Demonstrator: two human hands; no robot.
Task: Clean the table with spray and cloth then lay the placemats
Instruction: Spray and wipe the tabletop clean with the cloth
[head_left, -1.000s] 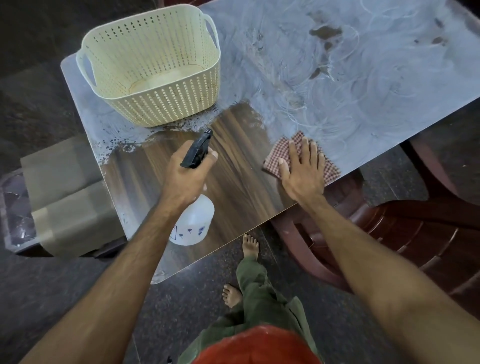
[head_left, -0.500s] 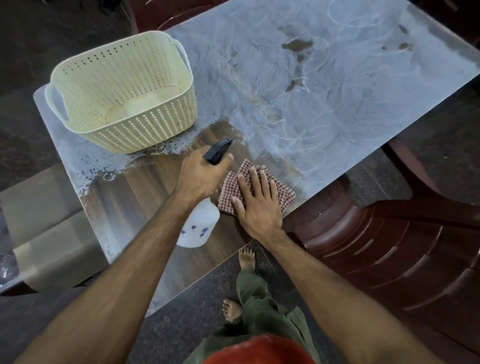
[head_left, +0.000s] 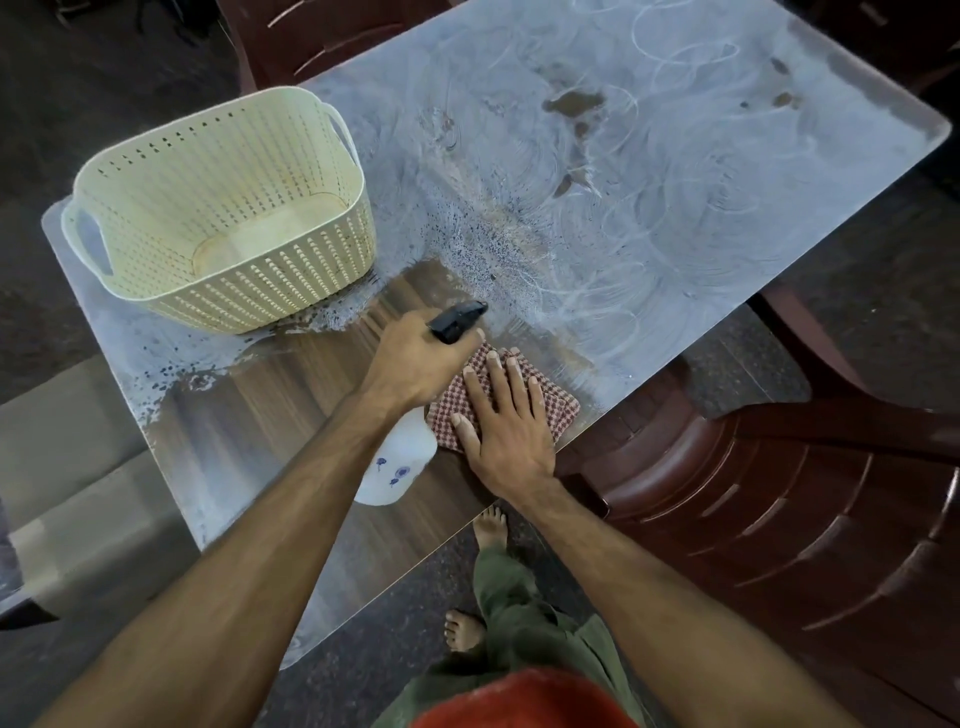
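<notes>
While the left hand (head_left: 415, 364) was clenched around the neck of the spray bottle (head_left: 397, 467), the bottle's black nozzle (head_left: 457, 319) pointed toward the far side of the table (head_left: 727, 218) and its pale body, printed with small blue marks, showed beneath the wrist above the near edge. The right hand (head_left: 506, 426) lay flat with fingers spread, palm pressing down on the red-checked cloth (head_left: 558, 410); it gripped nothing, only held the cloth against the surface. That cloth sat close to the table's near edge, touching the side of the left hand and just beside the bottle. A cream perforated basket (head_left: 223, 218) with two handles stood at the table's left end, empty as far as could be seen. Around the hands the tabletop showed dark wood grain, wiped bare, whereas the middle and far right parts were covered in a whitish film marked with looping swirls and a few brown patches. Speckled droplets lay along the border between film and bare wood, near the basket. A dark red plastic chair (head_left: 779, 493) stood against the near edge at the right. Bare feet and green trousers showed below.
</notes>
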